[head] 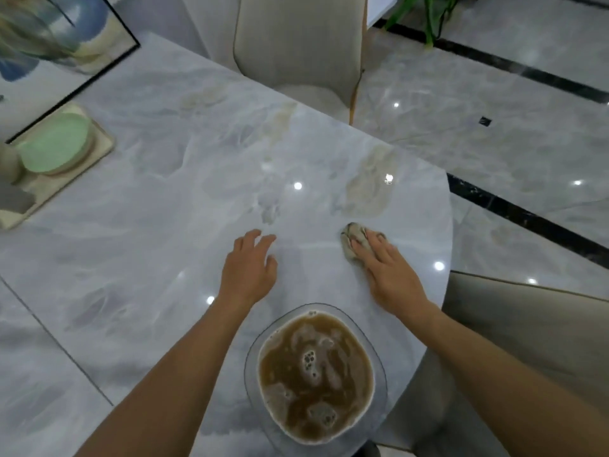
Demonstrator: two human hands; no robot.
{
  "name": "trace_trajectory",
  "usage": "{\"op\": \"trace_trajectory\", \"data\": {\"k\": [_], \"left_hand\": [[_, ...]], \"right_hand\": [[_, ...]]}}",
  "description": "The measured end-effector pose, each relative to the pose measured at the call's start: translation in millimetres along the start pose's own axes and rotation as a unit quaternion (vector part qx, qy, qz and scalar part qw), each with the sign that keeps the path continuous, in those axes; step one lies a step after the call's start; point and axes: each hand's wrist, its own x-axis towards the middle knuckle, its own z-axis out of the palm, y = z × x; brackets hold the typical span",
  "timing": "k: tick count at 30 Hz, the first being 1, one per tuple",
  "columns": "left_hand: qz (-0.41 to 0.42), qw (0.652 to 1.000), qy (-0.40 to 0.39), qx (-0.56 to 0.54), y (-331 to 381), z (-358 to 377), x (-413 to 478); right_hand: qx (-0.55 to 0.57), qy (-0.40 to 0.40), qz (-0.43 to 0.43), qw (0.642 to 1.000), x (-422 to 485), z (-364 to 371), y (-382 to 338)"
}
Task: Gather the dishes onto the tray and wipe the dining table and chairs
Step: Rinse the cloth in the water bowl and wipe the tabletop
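Fingers (R) (382,250) on 1 cloth (351,239)

Head cam: one wide view, from my own eye line.
Faces forward and steeply down over the table (158,179); my left hand (248,268) and right hand (392,275) mid-frame, near; floor (494,127) shows beyond the far edge.

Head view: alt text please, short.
Right hand presses a crumpled cloth flat on the marble table, left hand open beside it. A bowl of brown foamy liquid sits at the near edge; a tray with a green plate lies far left.
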Motion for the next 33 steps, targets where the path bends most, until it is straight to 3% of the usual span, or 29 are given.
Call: {"op": "trace_trajectory", "data": {"k": [6, 14, 18, 24, 33], "left_hand": [[0.037, 0.996, -0.065, 0.042, 48, 16, 79], [0.028, 0.978, -0.158, 0.136, 38, 38, 124], [0.033, 0.98, -0.142, 0.139, 36, 47, 120], [0.042, 0.98, -0.132, 0.141, 31, 50, 124], [0.05, 0.982, -0.125, 0.129, 24, 57, 124]], "right_hand": [[0.019, 0.038, 0.046, 0.998, 39, -14, 26], [0.033, 0.075, 0.096, 0.992, 91, -38, 83], [0.033, 0.097, 0.123, 0.987, 107, -53, 92], [0.016, 0.217, 0.178, 0.96, 123, -59, 87], [0.041, 0.22, 0.242, 0.944, 176, -73, 97]]}}
